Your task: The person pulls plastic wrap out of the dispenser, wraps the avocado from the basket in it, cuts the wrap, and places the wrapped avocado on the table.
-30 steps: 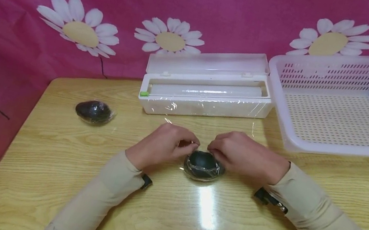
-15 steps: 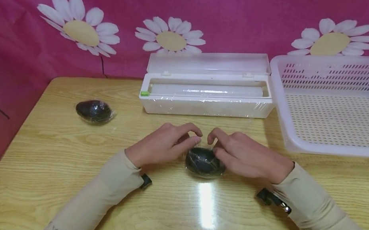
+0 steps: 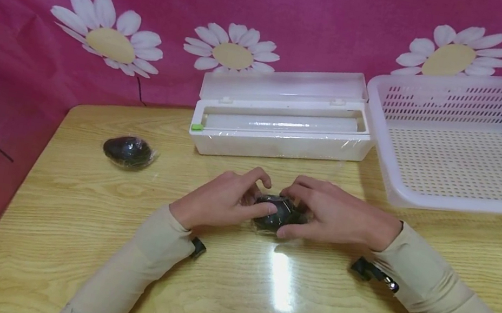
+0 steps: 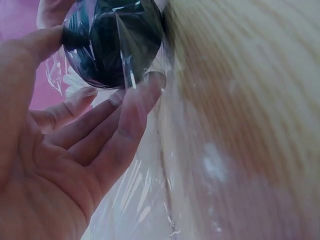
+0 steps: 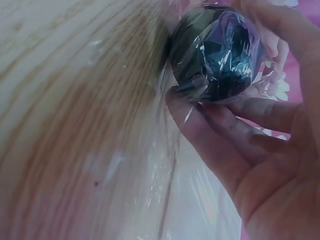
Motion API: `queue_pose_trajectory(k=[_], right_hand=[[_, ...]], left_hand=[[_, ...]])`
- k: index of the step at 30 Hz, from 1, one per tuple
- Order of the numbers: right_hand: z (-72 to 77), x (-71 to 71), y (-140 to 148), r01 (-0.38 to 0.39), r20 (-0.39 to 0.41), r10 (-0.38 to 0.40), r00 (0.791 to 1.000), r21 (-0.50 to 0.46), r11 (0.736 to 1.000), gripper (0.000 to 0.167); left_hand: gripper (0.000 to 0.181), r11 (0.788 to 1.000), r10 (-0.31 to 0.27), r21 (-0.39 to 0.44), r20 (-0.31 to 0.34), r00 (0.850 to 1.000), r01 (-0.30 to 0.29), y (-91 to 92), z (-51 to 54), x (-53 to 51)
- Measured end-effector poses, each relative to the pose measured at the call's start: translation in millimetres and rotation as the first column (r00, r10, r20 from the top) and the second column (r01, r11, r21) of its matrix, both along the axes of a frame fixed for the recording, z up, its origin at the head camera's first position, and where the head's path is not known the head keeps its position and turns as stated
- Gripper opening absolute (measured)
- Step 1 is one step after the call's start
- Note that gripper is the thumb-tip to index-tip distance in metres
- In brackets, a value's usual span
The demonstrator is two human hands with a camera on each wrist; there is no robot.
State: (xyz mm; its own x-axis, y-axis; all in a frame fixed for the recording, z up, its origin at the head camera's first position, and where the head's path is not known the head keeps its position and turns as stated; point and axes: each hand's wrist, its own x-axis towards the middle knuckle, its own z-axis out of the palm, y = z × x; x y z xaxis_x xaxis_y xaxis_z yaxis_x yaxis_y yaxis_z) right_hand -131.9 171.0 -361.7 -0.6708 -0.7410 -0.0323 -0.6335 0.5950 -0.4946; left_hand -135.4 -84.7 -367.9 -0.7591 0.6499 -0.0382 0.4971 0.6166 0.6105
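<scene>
A dark, shiny avocado [image 3: 282, 217] in clear cling film lies on the wooden table between both hands. My left hand [image 3: 224, 200] holds its left end, thumb on top and index finger raised and bent. My right hand [image 3: 335, 213] grips the other end, thumb at the near side and fingers curled behind. In the left wrist view the avocado [image 4: 112, 47] shows its film folds, with the left thumb touching it and the fingers below. Loose film [image 5: 167, 150] hangs over the right fingers in the right wrist view.
A second wrapped avocado [image 3: 128, 152] lies at the left of the table. Behind the hands stands a white cling film box [image 3: 277, 147] with its lid up and a film roll [image 3: 286, 122] inside. A white plastic basket [image 3: 470, 205] is at the back right, before a pink flowered cloth [image 3: 326, 21].
Both hands have let go of the film's raised edge and come down around the avocado. Film that stood up around it now lies folded over it.
</scene>
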Motion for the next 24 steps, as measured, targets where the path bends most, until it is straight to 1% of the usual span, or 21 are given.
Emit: queue_pose_trajectory(k=[4, 8, 10, 12, 14, 16, 17, 19, 21, 24], right_hand=[[-0.7, -1.5, 1.5, -0.008, 0.031, 0.008, 1.0, -0.001, 1.0, 0.085], [0.0, -1.0, 3.4, 0.005, 0.075, -0.005, 0.997, -0.005, 1.0, 0.089], [1.7, 0.2, 4.2, 0.017, 0.074, -0.017, 0.997, 0.002, 1.0, 0.092], [4.5, 1.8, 4.6, 0.036, 0.056, -0.036, 0.998, 0.007, 0.999, 0.095], [7.9, 3.8, 5.2, 0.058, 0.021, -0.058, 0.998, 0.004, 0.998, 0.095], [11.1, 5.9, 5.4, 0.061, -0.03, -0.061, 0.998, -0.011, 0.998, 0.089], [12.5, 7.2, 5.1, 0.054, -0.058, -0.056, 0.997, -0.021, 0.998, 0.082], [14.1, 9.3, 3.8, 0.014, -0.119, -0.019, 0.993, -0.042, 0.999, 0.067], [14.4, 11.1, 1.2, -0.045, -0.184, 0.033, 0.982, -0.064, 0.997, 0.056], [11.8, 12.5, -2.6, -0.102, -0.255, 0.08, 0.964, -0.074, 0.992, 0.052]], left_hand=[[0.042, 1.0, -0.003, 0.004, 0.01, 1.0, 0.003, -0.3, -0.5, 0.0], [0.044, 1.0, 0.003, 0.003, 0.022, 1.0, -0.003, 0.3, 0.4, 0.1], [0.045, 1.0, 0.008, 0.003, 0.029, 1.0, -0.008, 0.5, 0.8, -0.1], [0.045, 1.0, 0.014, 0.004, 0.037, 0.999, -0.014, 0.6, 1.1, -0.2], [0.045, 1.0, 0.016, 0.007, 0.047, 0.999, -0.016, 0.5, 1.2, -0.4], [0.044, 1.0, 0.017, 0.01, 0.057, 0.998, -0.018, 0.0, 1.1, -0.5], [0.044, 1.0, 0.018, 0.011, 0.064, 0.998, -0.018, -0.2, 1.0, -0.6], [0.043, 1.0, 0.016, 0.016, 0.077, 0.997, -0.017, -0.9, 0.9, -0.7], [0.043, 1.0, 0.019, 0.016, 0.089, 0.996, -0.021, -1.4, 1.0, -0.9], [0.044, 0.999, 0.027, 0.016, 0.106, 0.994, -0.029, -1.7, 1.0, -1.2]])
